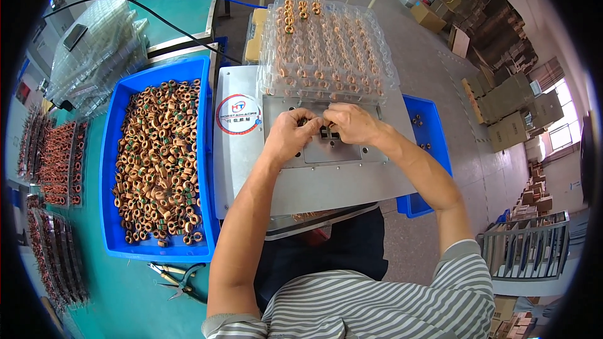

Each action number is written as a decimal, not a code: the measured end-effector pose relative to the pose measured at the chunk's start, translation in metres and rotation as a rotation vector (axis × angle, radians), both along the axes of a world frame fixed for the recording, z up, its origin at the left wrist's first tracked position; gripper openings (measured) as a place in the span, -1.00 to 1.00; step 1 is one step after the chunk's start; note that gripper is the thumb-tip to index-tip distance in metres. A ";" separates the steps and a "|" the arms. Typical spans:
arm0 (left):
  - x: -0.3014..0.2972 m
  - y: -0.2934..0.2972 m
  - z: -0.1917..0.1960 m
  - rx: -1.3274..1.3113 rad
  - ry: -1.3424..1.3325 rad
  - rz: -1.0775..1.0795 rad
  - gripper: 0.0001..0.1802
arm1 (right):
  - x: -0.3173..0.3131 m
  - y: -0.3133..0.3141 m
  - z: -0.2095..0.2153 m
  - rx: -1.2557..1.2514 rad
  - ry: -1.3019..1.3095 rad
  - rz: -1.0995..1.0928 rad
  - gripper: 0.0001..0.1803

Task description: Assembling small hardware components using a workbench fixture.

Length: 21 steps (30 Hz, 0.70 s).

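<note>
My left hand (291, 133) is closed, thumb and fingers pinched round a small copper-wound ring coil (305, 121) that is mostly hidden. Close to its right, my right hand (353, 123) bends its fingers together over a small dark fixture (330, 133) in the metal plate; what they pinch is covered. Both hands work just above the grey metal machine top (314, 183). Right behind them stands a stack of clear plastic trays (326, 50) filled with ring coils, a few with upright wire leads on the top tray.
A blue bin (206, 150) heaped with ring coils stands at my left on a green table (135, 289), pliers (181, 285) near it. Another blue bin (433, 144) with a few coils sits right of the machine. Coil-filled racks (61, 163) and clear trays (94, 50) lie farther left.
</note>
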State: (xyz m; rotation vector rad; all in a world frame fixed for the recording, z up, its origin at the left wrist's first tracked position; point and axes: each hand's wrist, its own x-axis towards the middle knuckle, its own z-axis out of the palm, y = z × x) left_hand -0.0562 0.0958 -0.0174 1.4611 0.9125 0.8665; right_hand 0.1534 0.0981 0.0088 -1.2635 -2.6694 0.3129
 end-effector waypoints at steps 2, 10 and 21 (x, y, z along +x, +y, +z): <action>0.000 0.002 -0.001 -0.016 -0.015 0.001 -0.72 | 0.001 0.002 0.000 -0.010 -0.010 0.012 -0.89; -0.001 0.006 -0.005 0.010 0.004 -0.004 -0.73 | -0.002 0.002 -0.001 -0.023 -0.011 0.006 -0.88; -0.005 0.006 -0.008 0.075 -0.016 -0.001 -0.73 | -0.002 0.003 -0.003 -0.114 0.022 -0.072 -0.85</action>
